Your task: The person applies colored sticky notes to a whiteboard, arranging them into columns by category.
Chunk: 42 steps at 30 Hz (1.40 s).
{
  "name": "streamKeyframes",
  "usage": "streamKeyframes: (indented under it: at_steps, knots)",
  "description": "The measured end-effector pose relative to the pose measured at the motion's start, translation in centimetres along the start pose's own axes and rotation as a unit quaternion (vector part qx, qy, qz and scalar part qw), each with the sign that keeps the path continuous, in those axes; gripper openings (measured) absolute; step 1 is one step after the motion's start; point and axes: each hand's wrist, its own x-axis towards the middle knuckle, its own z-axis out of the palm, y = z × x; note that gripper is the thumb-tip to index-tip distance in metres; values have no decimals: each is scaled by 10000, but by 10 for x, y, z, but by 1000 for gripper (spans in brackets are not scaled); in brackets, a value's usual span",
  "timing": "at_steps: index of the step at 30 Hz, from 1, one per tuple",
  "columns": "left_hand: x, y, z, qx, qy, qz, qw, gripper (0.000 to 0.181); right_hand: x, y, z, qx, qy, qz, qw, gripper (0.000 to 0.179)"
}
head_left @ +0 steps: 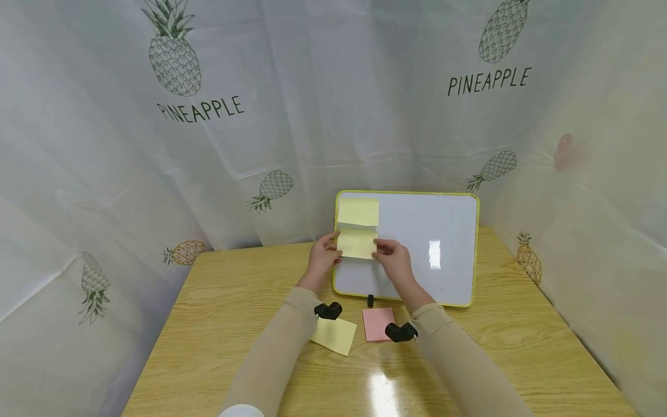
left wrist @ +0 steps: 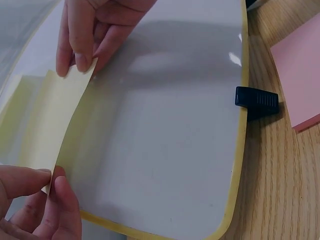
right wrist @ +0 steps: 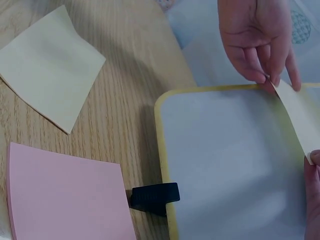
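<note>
A yellow sticky note [head_left: 356,244] is stretched between both hands, close in front of a whiteboard [head_left: 411,243] with a yellow frame. My left hand [head_left: 323,258] pinches its left edge between thumb and fingers. On the opposite edge, my right hand [head_left: 395,259] pinches it likewise. In the left wrist view the held note [left wrist: 60,115] bows slightly, its lower edge standing off the board. Another yellow sticky note [head_left: 358,211] is stuck at the board's upper left, just above the held one.
On the wooden table [head_left: 234,307] lie a yellow sticky note pad [head_left: 336,336] and a pink sticky note pad [head_left: 377,323], in front of the board. A black clip [head_left: 370,300] sits at the board's lower edge. A pineapple-print curtain [head_left: 323,116] hangs behind.
</note>
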Motion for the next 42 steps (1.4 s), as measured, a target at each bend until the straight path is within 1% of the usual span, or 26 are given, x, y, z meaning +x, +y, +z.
streamKeyframes:
  at_steps: [5, 11, 14, 17, 22, 25, 30, 35, 42]
  knots:
    - [0, -1, -1, 8, -27, 0, 10000, 59, 1, 1, 1, -94, -10, 8, 10000, 34]
    - [2, -2, -2, 147, -73, 150, 9998, 63, -1, -3, 1, -190, -48, 122, 9997, 35]
    - [2, -2, -2, 411, -75, 300, 9987, 64, -1, -3, 2, -191, -44, 144, 9997, 35]
    - [1, -1, -2, 824, -53, 477, 9954, 64, -1, -3, 2, -160, -14, 159, 9997, 35]
    - [0, -1, -3, 1533, 21, 763, 9852, 64, 0, -1, 3, -169, 37, 153, 9997, 35]
    - [0, -1, -4, 1778, 73, 893, 9800, 63, 1, 0, 4, -174, 58, 131, 9997, 35]
    - [0, 0, -4, 1875, 41, 932, 9778, 64, 0, -1, 4, -183, 80, 87, 9998, 35]
    - [0, 1, -3, 1953, -6, 919, 9764, 68, -1, -2, 4, -353, 73, -46, 9993, 35]
    - [4, -2, 0, 2070, 8, 870, 9745, 71, -2, -2, 4, -600, 43, -226, 9979, 35]
